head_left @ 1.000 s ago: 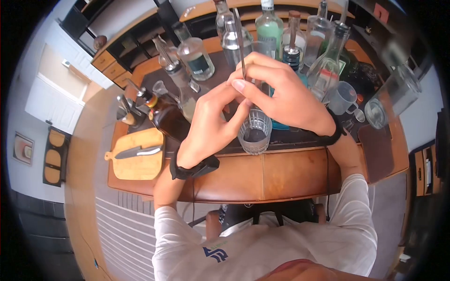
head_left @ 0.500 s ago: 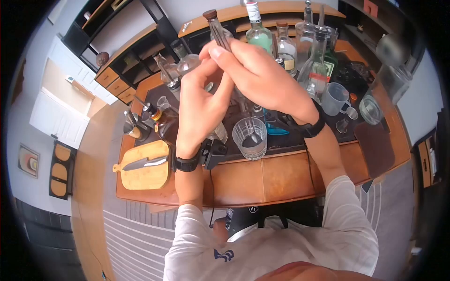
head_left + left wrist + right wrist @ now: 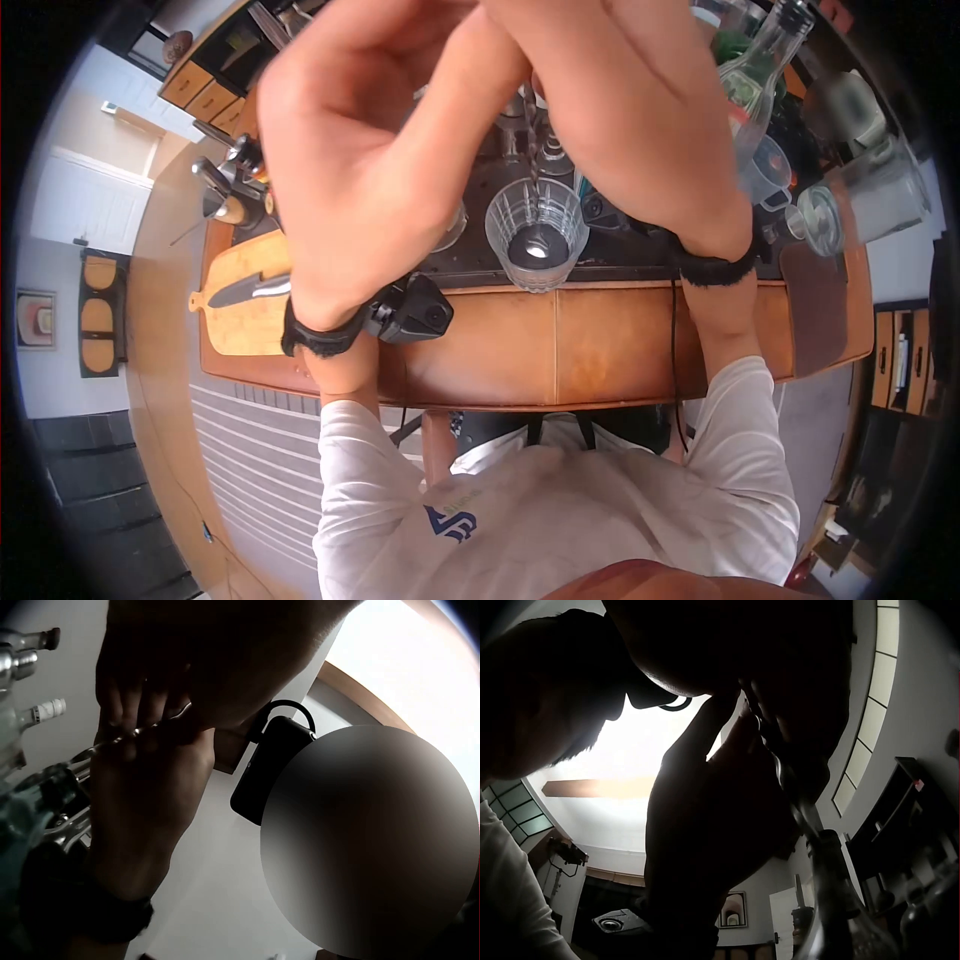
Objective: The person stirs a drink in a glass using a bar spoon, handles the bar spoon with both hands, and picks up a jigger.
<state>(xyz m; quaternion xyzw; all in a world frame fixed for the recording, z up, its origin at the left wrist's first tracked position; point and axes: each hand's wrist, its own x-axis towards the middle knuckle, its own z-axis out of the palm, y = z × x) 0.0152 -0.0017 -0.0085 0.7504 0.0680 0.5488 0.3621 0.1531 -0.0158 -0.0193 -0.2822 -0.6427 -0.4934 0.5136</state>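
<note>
A bar spoon (image 3: 532,150) with a twisted metal stem runs down from between both hands. Its bowl end stands inside a cut-glass mixing glass (image 3: 500,235) near the desk's front edge. My left hand (image 3: 350,190) and right hand (image 3: 640,130) are raised together above the glass, their fingers meeting around the upper stem. The fingertips are cut off at the top of the head view. In the left wrist view the stem (image 3: 112,741) passes between the two hands, with curled fingers (image 3: 127,709) beside it. The right wrist view shows it dark against the hands.
A cutting board (image 3: 240,325) with a knife (image 3: 235,290) lies at the left. To the right are a tall pourer bottle (image 3: 765,75), a plastic measuring jug (image 3: 768,170) and a clear glass vessel (image 3: 870,205). A padded leather edge (image 3: 560,350) fronts the desk.
Both hands have risen together toward the head and now look larger. The spoon's bowl stays in the glass. The view has tipped, so most bottles are hidden or out of frame.
</note>
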